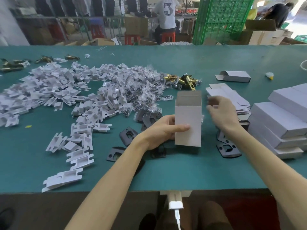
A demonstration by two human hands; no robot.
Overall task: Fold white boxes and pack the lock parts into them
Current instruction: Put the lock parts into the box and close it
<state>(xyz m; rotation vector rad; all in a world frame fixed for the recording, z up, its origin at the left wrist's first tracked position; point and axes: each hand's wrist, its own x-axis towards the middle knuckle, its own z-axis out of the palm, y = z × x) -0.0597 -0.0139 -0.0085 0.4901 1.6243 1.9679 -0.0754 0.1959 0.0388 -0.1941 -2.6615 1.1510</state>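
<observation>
My left hand [162,131] grips a white box [188,120] that stands upright above the table, its top flaps open, thumb across the front face. My right hand [221,111] hovers just right of the box with fingers loosely curled and nothing in them, over a stack of flat white box blanks [232,95]. Black strike plates [128,134] lie around the box. Brass latch parts [184,81] sit behind it. Bagged screws [141,87] and white plastic inserts [66,97] spread across the left of the table.
Finished closed white boxes [282,120] are stacked at the right edge. One open box [234,76] lies farther back. The green table [166,173] ends close to me. Other people work at benches behind, near a green crate [222,19].
</observation>
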